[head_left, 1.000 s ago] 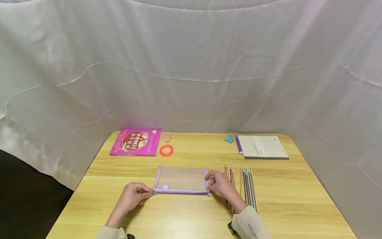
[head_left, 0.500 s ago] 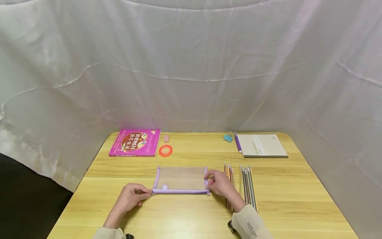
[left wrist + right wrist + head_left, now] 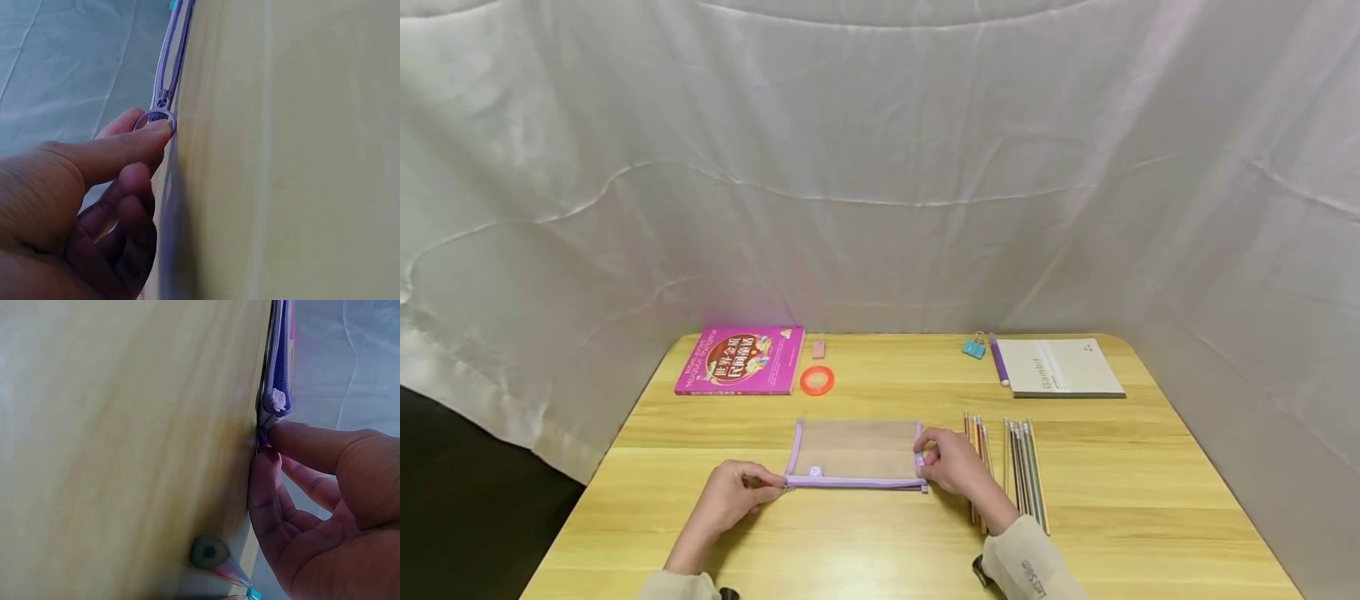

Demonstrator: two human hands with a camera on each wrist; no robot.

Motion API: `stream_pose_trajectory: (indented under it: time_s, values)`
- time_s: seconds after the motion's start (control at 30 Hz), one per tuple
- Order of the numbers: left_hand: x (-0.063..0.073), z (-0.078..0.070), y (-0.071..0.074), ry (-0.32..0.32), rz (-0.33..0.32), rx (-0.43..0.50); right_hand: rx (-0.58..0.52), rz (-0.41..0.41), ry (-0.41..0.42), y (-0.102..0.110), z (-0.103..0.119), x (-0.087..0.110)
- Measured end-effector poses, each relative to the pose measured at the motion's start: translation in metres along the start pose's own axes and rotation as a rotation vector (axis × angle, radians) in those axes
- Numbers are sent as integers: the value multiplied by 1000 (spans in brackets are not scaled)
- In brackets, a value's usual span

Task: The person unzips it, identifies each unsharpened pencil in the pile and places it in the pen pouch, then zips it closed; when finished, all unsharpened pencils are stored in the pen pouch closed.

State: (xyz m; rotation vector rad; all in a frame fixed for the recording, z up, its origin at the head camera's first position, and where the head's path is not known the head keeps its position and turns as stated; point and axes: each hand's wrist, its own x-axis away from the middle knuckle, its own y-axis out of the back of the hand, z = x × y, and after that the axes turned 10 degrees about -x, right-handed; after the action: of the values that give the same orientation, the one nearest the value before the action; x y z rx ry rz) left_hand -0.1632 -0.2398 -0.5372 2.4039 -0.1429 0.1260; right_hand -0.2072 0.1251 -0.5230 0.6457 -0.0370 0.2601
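A person's two bare hands work at a see-through pouch [image 3: 857, 447] with lilac edging, lying flat at the lower centre of the head view on a wooden table [image 3: 865, 550]. Its zip runs along the edge nearest the person.

At the pouch's lower left corner, the left hand [image 3: 730, 492] pinches a ring pull [image 3: 161, 110] between thumb and forefinger, its other fingers curled loosely below. At the right edge, near the lower corner, the right hand [image 3: 955, 461] grips the pouch's border between thumb and fingertips.

In the left wrist view the zip's two tracks stand apart above the slider [image 3: 164, 98], so the step in hand looks like working the zip, with the slider at its left end and the mouth unfastened. The next move seems to call for keeping the right corner anchored and the fabric taut, whether the ring is let go or drawn along.

Right of centre, two groups of pencils [image 3: 1024, 467] lie beside and partly beneath the right forearm. A pink book [image 3: 741, 360] lies towards the upper left, and a pale notebook [image 3: 1067, 371] towards the right.
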Motion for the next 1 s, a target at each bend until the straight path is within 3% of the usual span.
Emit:
stream_pose_trajectory:
  time_s: [0.17, 0.27, 0.53, 0.63, 0.83, 1.0]
  values:
    - [-4, -16, -5, -52, -91, -242, -6, -12, -16, 3, -1, -1]
    - [-6, -23, -10, -114, -112, -293, -12, -8, -24, 3, -1, 0]
    - [-22, -38, -34, -422, -9, -325, -12, -7, -14, -1, -3, 1]
    - [-31, -43, -40, -497, 18, -380, -8, -13, -4, -2, -4, 0]
    - [-41, -47, -45, -553, 55, -429, -9, -3, -9, -3, -3, -1]
    - [-43, -44, -45, -554, 89, -369, -9, 1, -22, -1, -3, -2]
